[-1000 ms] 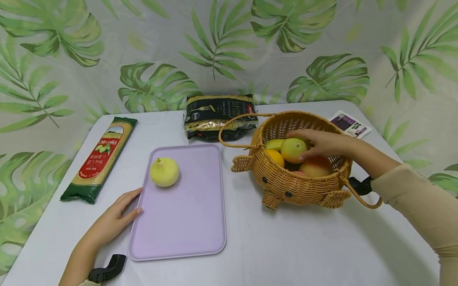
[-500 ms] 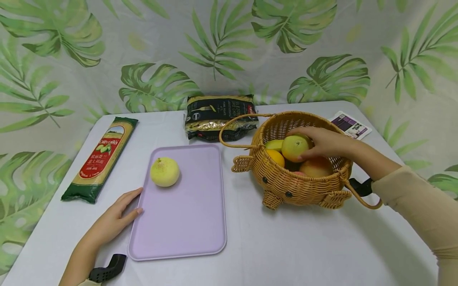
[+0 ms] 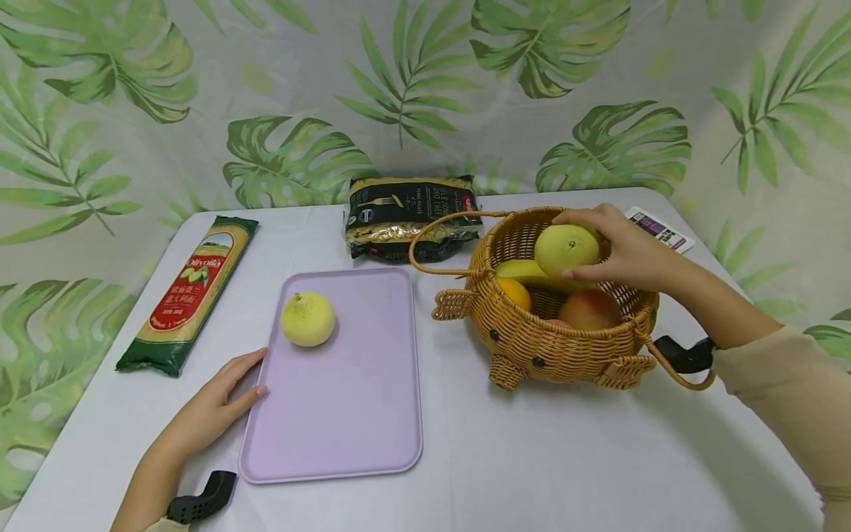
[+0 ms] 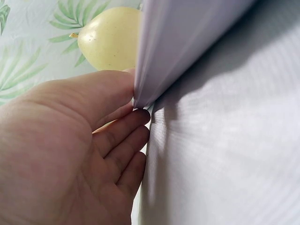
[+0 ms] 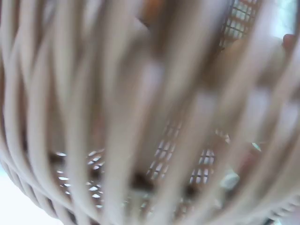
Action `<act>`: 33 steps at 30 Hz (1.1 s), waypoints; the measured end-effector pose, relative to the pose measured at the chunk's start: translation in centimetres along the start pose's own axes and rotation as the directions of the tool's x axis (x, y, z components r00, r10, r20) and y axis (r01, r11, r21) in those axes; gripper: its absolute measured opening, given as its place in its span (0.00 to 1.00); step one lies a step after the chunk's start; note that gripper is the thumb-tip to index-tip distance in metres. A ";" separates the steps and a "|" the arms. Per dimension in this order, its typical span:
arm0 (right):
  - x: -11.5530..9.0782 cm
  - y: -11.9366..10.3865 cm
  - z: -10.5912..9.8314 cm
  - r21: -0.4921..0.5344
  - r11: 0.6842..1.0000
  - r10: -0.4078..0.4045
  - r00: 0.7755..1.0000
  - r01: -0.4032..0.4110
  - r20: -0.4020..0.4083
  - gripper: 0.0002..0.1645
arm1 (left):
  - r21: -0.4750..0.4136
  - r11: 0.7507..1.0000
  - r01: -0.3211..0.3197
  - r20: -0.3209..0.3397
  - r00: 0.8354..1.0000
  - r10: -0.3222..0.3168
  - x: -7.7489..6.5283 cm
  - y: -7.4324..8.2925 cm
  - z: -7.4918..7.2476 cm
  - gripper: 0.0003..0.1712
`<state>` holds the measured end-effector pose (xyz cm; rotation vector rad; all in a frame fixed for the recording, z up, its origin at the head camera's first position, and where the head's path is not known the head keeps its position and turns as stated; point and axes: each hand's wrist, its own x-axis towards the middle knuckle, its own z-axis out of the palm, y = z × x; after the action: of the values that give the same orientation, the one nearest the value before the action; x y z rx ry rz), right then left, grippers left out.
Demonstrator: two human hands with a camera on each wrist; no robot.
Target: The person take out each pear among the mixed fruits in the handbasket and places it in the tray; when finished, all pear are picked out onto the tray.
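Note:
At the tray's left edge lies my left hand [image 3: 211, 405], its fingers relaxed and the fingertips and thumb touching the rim. The lilac tray [image 3: 332, 414] bears a yellow pear [image 3: 308, 319] near its far left corner. My right hand [image 3: 612, 247] grips a yellow-green round fruit [image 3: 566, 252] between thumb and fingers, just above the other fruit in the wicker basket [image 3: 565, 355]. Inside the basket are a banana [image 3: 521, 272], an orange [image 3: 515, 293] and a reddish round fruit [image 3: 590, 310]. Blurred basket weave [image 5: 131, 117] fills most of the right wrist view.
A long spaghetti pack [image 3: 188, 295] lies left of the tray. At the back rests a black pasta bag [image 3: 412, 214]. A printed card [image 3: 658, 227] sits behind the basket, whose handles [image 3: 420, 251] stick out to both sides.
My right hand has lifted the yellow-green fruit up and slightly right, baring more of the banana beneath. My left hand keeps its place at the tray.

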<state>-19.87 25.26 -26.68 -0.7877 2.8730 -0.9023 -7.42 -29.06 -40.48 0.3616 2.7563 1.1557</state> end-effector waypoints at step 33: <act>-0.6 -14.6 10.2 0.781 0.582 -0.123 0.974 0.226 -0.191 0.40 | 0.018 1.000 -0.014 -0.011 1.000 0.014 0.0 0.0 0.0 0.34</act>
<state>-10.89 9.85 -27.36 -0.8925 2.0342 -2.0958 -7.45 -28.99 -40.49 0.3785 2.7803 1.1400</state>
